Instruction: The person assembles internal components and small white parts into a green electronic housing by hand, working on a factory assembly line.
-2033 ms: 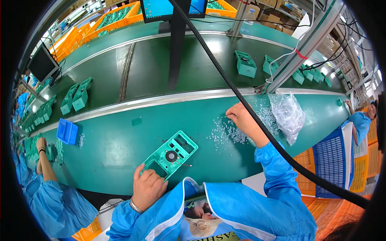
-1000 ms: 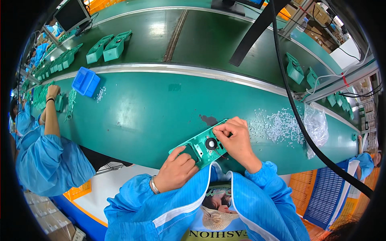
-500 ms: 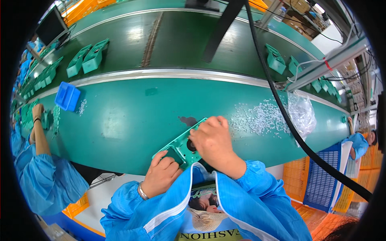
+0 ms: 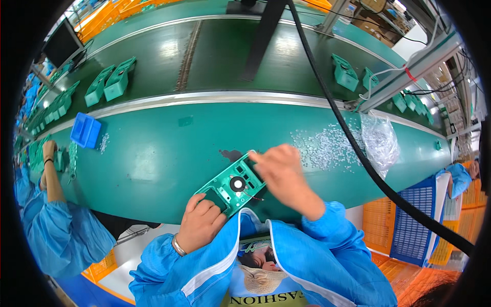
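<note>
A green plastic housing (image 4: 225, 192) lies slanted on the table edge in front of me, its open inside facing up. It carries a round black part with a white centre (image 4: 237, 184), like a small speaker, with thin wires trailing from it. My left hand (image 4: 202, 221) is closed around the housing's near left end, fingers curled over the rim. At the far right corner of the housing is my right hand (image 4: 283, 171), blurred by motion, one fingertip at or just over that corner. Whether the right hand pinches anything small there does not show.
Small clear pieces (image 4: 327, 146) are scattered to the right, beside a clear plastic bag (image 4: 379, 143). A black cable (image 4: 353, 133) hangs across the right side. A blue bin (image 4: 85, 130) stands left, near a co-worker's arm (image 4: 52, 174). More green housings (image 4: 117, 79) sit on the conveyor beyond.
My right hand has moved right and back from over the housing to its far corner, uncovering the round black part and wires. My left hand keeps its hold.
</note>
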`<action>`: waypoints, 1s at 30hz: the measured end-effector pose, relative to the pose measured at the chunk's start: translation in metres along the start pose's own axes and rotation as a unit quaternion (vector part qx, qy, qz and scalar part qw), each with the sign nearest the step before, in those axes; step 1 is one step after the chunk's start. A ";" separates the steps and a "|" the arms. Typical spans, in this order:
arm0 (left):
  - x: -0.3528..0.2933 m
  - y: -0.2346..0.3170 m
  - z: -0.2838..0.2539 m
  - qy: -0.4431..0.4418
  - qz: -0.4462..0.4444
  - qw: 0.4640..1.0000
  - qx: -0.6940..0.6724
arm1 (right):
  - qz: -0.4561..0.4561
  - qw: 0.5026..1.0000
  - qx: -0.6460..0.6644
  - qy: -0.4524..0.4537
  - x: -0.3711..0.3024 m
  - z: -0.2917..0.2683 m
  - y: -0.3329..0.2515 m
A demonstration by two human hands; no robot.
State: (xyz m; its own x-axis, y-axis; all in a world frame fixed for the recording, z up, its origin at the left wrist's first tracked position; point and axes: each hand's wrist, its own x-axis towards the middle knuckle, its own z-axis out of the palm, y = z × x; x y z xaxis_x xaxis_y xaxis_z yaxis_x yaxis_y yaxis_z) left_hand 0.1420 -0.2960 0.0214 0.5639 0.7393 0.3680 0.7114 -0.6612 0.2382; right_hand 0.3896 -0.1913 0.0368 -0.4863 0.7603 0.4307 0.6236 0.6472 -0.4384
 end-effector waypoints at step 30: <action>0.004 0.000 -0.015 -0.044 -0.008 0.999 0.003 | -0.020 0.975 -0.219 0.023 0.008 -0.053 0.124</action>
State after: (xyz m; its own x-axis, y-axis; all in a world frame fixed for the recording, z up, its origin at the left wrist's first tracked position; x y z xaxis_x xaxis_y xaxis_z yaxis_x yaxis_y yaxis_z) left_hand 0.1379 -0.2949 0.0364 0.5871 0.7581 0.2839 0.7225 -0.6489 0.2385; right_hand 0.4956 -0.1081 0.0280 -0.4937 0.7251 0.4801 0.8112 0.5830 -0.0463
